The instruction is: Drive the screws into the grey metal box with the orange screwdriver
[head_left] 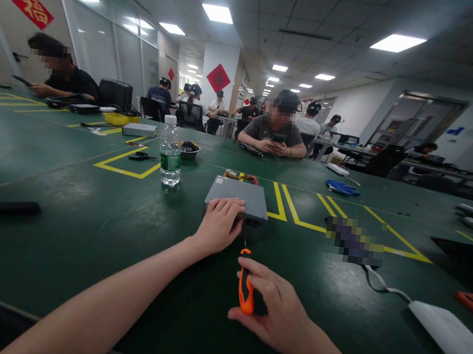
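A grey computer power supply [245, 195] sits on the green table in front of me, its socket side facing me and coloured wires at its far edge. My left hand [220, 224] lies over its near left part, fingers on the top and thumb against the near side. In my right hand [274, 304], fingers and thumb are closed around an orange and black screwdriver [247, 288]. Its thin shaft points away from me to the power supply's near side. Whether the tip touches a screw is too small to tell.
A water bottle [170, 154] stands left of the power supply, with a metal bowl [189, 150] behind it. Blue gloves [342, 188] and a white power strip [450, 339] lie to the right. Across the table sits a person holding a phone [278, 138].
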Demonstrator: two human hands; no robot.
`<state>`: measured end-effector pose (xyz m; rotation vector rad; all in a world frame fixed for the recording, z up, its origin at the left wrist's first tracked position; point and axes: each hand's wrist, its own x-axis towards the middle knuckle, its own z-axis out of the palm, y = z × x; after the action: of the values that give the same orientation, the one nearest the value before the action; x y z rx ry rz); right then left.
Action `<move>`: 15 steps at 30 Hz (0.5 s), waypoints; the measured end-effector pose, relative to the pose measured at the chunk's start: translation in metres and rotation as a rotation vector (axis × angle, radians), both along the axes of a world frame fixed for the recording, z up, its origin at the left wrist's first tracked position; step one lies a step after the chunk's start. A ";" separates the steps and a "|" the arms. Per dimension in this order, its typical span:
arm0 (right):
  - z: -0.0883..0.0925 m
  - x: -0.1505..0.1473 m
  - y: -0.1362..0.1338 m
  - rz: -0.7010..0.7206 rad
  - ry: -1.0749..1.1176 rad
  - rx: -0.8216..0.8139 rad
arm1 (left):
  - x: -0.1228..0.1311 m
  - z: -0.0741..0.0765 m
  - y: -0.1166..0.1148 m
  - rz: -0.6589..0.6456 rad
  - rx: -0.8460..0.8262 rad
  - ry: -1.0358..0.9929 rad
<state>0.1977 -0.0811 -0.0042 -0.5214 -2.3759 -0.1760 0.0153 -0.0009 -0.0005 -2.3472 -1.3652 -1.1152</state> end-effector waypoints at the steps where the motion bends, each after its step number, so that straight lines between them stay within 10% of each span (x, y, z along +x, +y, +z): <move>1: 0.001 0.000 -0.001 -0.004 -0.025 -0.022 | 0.000 0.000 0.000 0.000 0.000 0.000; 15: 0.002 0.000 0.001 0.010 -0.006 0.081 | 0.001 -0.001 0.001 0.006 0.004 -0.003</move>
<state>0.1980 -0.0800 -0.0026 -0.4710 -2.3660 -0.2681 0.0158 0.0000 -0.0014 -2.3383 -1.3687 -1.1193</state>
